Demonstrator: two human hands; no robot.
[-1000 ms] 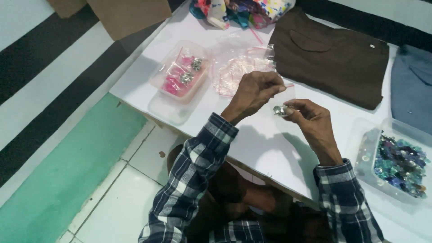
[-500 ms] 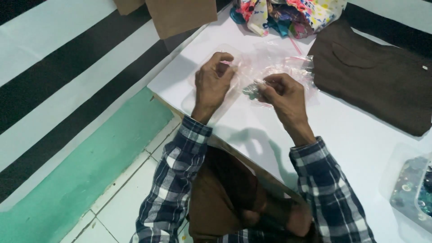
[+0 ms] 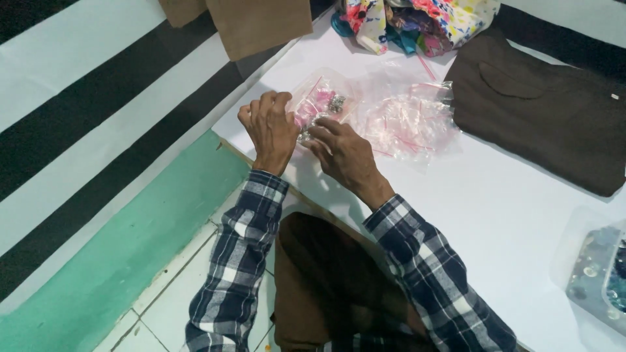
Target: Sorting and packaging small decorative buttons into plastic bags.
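Clearly we pinch a small clear bag (image 3: 317,106) of pink and metal bits with both left hand (image 3: 268,127) and right hand (image 3: 343,151), at the white surface (image 3: 495,215) edge; it looks light, limp, slippery, best gripped at its rim.

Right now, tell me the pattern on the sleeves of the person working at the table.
Blue, black and white plaid on both sleeves, seen in the head view.

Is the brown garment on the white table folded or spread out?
Folded: the brown garment lies as a compact, flat rectangle on the white table.
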